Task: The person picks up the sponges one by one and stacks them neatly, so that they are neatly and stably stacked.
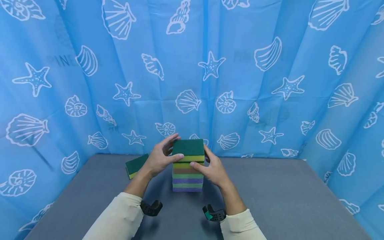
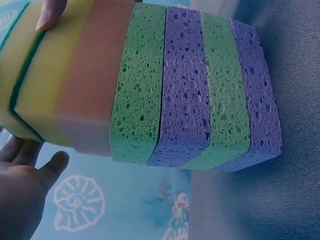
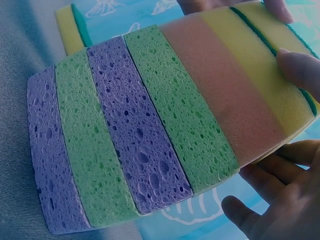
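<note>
Several sponges form an upright stack (image 1: 187,181) between the hands. From the bottom, purple (image 2: 255,90) and green (image 3: 177,107) porous layers alternate, below a pinkish layer (image 3: 225,90) and a yellow one (image 2: 45,85). Topmost is a yellow sponge with a dark green scouring face (image 1: 188,146). My left hand (image 1: 157,159) grips that top sponge, thumb on its front edge and fingers at its left and back. My right hand (image 1: 215,170) holds the upper stack from the right, its thumb at the seam below the top sponge and other fingers along the right side.
Another yellow and dark green sponge (image 1: 136,163) lies on the grey table (image 1: 264,200), behind my left forearm. A blue curtain (image 1: 192,80) printed with white shells hangs behind and at both sides. Each wrist wears a black band (image 1: 151,208).
</note>
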The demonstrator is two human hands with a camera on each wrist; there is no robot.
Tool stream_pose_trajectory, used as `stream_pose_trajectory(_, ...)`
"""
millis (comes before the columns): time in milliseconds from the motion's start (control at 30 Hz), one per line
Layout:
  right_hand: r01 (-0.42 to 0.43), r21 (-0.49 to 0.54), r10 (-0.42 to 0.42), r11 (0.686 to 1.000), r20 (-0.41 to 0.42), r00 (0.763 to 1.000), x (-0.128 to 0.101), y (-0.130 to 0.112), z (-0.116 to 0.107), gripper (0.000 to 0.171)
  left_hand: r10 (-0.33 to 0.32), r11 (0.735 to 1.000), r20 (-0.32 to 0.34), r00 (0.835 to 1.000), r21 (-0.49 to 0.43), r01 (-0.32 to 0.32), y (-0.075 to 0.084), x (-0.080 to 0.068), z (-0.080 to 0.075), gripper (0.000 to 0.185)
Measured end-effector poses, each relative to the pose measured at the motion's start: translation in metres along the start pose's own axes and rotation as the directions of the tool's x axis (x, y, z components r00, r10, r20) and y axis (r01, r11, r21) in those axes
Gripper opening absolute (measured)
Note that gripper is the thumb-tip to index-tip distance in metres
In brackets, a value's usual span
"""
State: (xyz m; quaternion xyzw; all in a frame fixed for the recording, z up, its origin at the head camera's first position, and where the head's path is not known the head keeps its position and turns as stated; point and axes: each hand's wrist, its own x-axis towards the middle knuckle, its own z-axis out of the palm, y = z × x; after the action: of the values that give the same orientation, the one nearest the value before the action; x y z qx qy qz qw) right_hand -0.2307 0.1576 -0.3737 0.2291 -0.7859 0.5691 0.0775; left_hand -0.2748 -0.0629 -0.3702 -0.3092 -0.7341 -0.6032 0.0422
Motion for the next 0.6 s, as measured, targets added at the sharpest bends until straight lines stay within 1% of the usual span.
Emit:
stream_pose_trajectory(167,-0.009,0.008,0.009,1.0,0.002,1.0,0.0,0.0,0.0,0.075,-0.016,1.0,-0.001,1.0,0.012,0.016,0.001,0.0,0.001,0.072)
stream_pose_trajectory(300,0.008,0.01,-0.008,1.0,0.007,1.0,0.001,0.003,-0.001,0.075,-0.026,0.999,-0.001,1.0,0.019,0.026,0.001,0.0,0.001,0.071)
stream_pose_trajectory(333,0.009,0.006,-0.009,1.0,0.004,1.0,0.003,0.007,-0.001,0.076,-0.027,0.999,0.0,1.0,0.019,0.027,0.001,0.0,0.001,0.071)
stream_pose_trajectory(433,0.007,-0.01,-0.008,1.0,-0.021,1.0,0.006,0.017,-0.002,0.08,-0.023,1.0,0.003,1.0,0.018,0.023,0.001,0.0,0.001,0.07)
stream_pose_trajectory(533,-0.002,-0.025,0.0,1.0,-0.071,0.997,0.008,0.025,-0.003,0.084,-0.024,1.0,0.008,1.0,0.009,0.024,0.0,0.0,0.001,0.069)
stream_pose_trajectory(600,0.008,-0.018,-0.01,1.0,-0.103,0.995,0.007,0.022,-0.004,0.084,-0.027,1.0,0.01,1.0,0.006,0.027,-0.001,-0.001,0.002,0.068)
